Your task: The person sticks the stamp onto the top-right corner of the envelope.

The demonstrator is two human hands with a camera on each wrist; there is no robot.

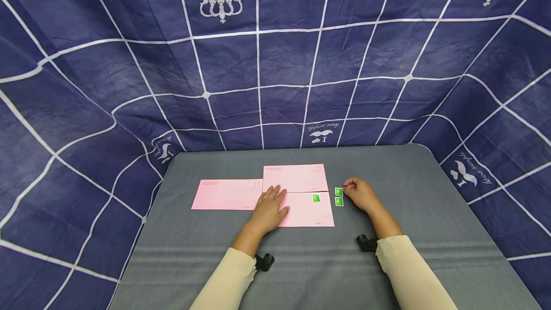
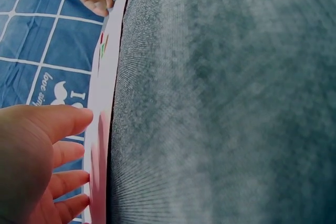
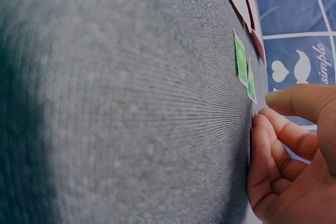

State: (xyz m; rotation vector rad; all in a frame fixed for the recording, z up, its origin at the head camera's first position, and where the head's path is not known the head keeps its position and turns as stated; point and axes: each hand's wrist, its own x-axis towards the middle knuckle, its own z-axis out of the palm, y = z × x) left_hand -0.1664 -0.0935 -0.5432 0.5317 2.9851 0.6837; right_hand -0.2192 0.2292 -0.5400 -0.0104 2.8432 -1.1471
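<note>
My left hand [image 1: 270,210] rests with fingers spread on the near pink envelope [image 1: 305,214], close to where it meets the left pink envelope [image 1: 225,195] and the far pink envelope [image 1: 294,179]. A green postage stamp [image 1: 316,198] lies near the near envelope's upper right corner. Two more green stamps, one far [image 1: 338,192] and one near [image 1: 339,201], lie on the grey table just right of the envelopes. My right hand [image 1: 361,194] is beside the far stamp, its fingers loosely bent. In the right wrist view, a gap shows between thumb and forefinger, with nothing held.
A grey cloth covers the table [image 1: 193,262]. Blue curtain fabric [image 1: 284,61] with white lines stands behind it and along both sides. Black wrist devices sit at the left cuff [image 1: 264,262] and the right cuff [image 1: 366,243].
</note>
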